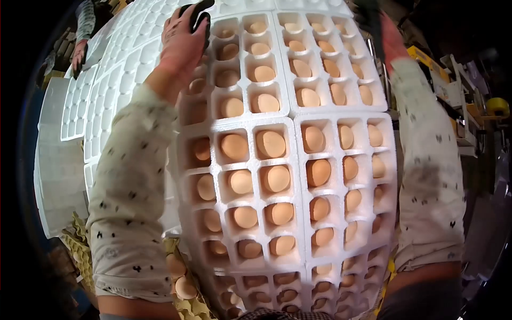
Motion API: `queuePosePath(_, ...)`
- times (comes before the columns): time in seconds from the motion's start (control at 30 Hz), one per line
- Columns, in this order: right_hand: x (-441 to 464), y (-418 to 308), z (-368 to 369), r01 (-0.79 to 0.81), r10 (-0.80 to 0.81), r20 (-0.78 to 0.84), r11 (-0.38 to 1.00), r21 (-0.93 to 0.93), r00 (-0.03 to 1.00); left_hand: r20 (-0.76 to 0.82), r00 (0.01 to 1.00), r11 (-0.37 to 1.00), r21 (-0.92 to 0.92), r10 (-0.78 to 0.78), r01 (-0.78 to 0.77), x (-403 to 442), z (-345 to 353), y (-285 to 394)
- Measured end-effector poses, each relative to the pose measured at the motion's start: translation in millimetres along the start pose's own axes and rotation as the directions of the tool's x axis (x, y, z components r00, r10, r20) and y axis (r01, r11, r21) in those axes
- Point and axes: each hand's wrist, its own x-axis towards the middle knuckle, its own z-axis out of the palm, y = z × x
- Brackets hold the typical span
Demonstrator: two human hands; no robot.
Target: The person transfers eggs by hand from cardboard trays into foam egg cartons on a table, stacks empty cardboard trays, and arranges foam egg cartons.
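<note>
White foam egg trays [292,114] lie edge to edge in front of me, with a brown egg [271,144] in nearly every visible pocket. My left hand [184,37], in a glove with black fingers, rests at the far left edge of the egg-filled trays. Its thumb and forefinger are bent and apart, with nothing visible between them. At the far right edge is my right hand [376,26], dark and blurred, so its fingers cannot be made out. Both forearms reach along the sides of the trays.
Left of the eggs are more white foam pieces [114,80] with rounded hollows. Another person's hand [79,56] is beside them at upper left. A pulp carton [188,306] with eggs sits near my left elbow. Yellow-and-grey equipment [429,66] stands on the right.
</note>
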Motion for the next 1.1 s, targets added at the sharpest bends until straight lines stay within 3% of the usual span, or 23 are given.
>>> queuePosePath(0.03, -40, -24, 16, -0.032, -0.005, 0.237, 0.988, 0.153, 0.972, 0.083, 0.995, 0.960, -0.269, -0.055, 0.076, -8, -25, 14)
queuePosePath(0.07, -86, -32, 44, 0.051, -0.016, -0.306, 0.993, 0.108, 0.952, 0.172, 0.982, 0.849, -0.505, -0.077, 0.155, -19, -59, 31)
queuePosePath(0.1, -132, -35, 50, 0.008, -0.067, -0.391, 0.988, -0.152, 0.918, 0.153, 0.983, 0.816, -0.553, -0.101, 0.170, -34, -98, 40)
queuePosePath(0.13, -185, -48, 72, -0.089, 0.016, -0.442, 0.985, -0.145, 0.897, 0.141, 0.983, 0.780, -0.598, -0.121, 0.182, -51, -140, 47)
queuePosePath(0.2, -277, -70, 125, -0.270, 0.071, -0.525, 0.911, -0.312, 0.848, 0.160, 0.984, 0.721, -0.673, -0.077, 0.166, -87, -228, 46)
queuePosePath(0.27, -358, -57, 120, -0.219, -0.005, -0.373, 0.802, -0.556, 0.928, 0.102, 0.994, 0.785, -0.613, -0.030, 0.087, -124, -308, 47)
queuePosePath(0.37, -432, -95, 227, -0.130, 0.058, -0.130, 0.738, -0.662, 0.990, 0.070, 0.974, 0.892, -0.391, -0.215, 0.225, -204, -406, 55)
queuePosePath(0.4, -462, -103, 254, -0.150, 0.028, -0.180, 0.686, -0.712, 0.983, 0.057, 0.964, 0.911, -0.316, -0.261, 0.265, -229, -434, 63)
queuePosePath(0.47, -513, -122, 297, -0.082, 0.028, -0.078, 0.366, -0.927, 0.997, 0.134, 0.950, 0.938, -0.166, -0.283, 0.303, -280, -479, 76)
queuePosePath(0.53, -557, -130, 340, -0.019, 0.009, -0.017, 0.288, -0.957, 1.000, 0.202, 0.933, 0.947, -0.065, -0.297, 0.316, -332, -513, 87)
queuePosePath(0.6, -602, -125, 375, -0.087, -0.007, -0.089, 0.119, -0.989, 0.996, 0.274, 0.866, 0.883, -0.099, -0.419, 0.459, -367, -535, 102)
queuePosePath(0.63, -618, -123, 395, -0.280, 0.093, -0.279, 0.001, -0.960, 0.956, 0.259, 0.858, 0.850, -0.183, -0.443, 0.494, -384, -541, 101)
queuePosePath(0.67, -629, -112, 405, -0.351, 0.214, -0.384, -0.174, -0.920, 0.898, 0.249, 0.847, 0.808, -0.265, -0.470, 0.527, -407, -546, 100)
queuePosePath(0.7, -643, -90, 402, -0.341, 0.299, -0.407, -0.252, -0.906, 0.863, 0.208, 0.843, 0.827, -0.184, -0.496, 0.531, -450, -555, 71)
queuePosePath(0.73, -649, -76, 401, -0.328, 0.380, -0.439, -0.321, -0.888, 0.814, 0.216, 0.869, 0.814, -0.305, -0.446, 0.494, -447, -546, 87)
queuePosePath(0.8, -633, -97, 404, -0.338, 0.440, -0.415, -0.245, -0.909, 0.796, 0.251, 0.835, 0.746, -0.374, -0.490, 0.550, -432, -537, 118)
queuePosePath(0.87, -595, -139, 408, -0.294, 0.518, -0.321, -0.136, -0.946, 0.793, 0.224, 0.867, 0.770, -0.399, -0.445, 0.498, -434, -538, 134)
queuePosePath(0.9, -575, -138, 402, -0.238, 0.403, -0.240, -0.055, -0.970, 0.883, 0.218, 0.871, 0.802, -0.341, -0.441, 0.491, -436, -539, 140)
queuePosePath(0.93, -554, -131, 394, -0.170, 0.278, -0.158, 0.020, -0.985, 0.947, 0.273, 0.851, 0.734, -0.430, -0.449, 0.525, -441, -541, 143)
queuePosePath(1.0, -492, -111, 388, 0.020, -0.110, 0.019, 0.006, -1.000, 0.994, 0.288, 0.859, 0.799, -0.328, -0.423, 0.503, -455, -547, 136)
queuePosePath(1.07, -447, -68, 365, -0.119, -0.154, -0.089, -0.197, -0.973, 0.984, 0.268, 0.828, 0.732, -0.388, -0.493, 0.561, -460, -548, 151)
queuePosePath(1.1, -438, -50, 355, -0.203, 0.045, -0.213, -0.171, -0.964, 0.976, 0.234, 0.838, 0.743, -0.387, -0.493, 0.546, -465, -543, 157)
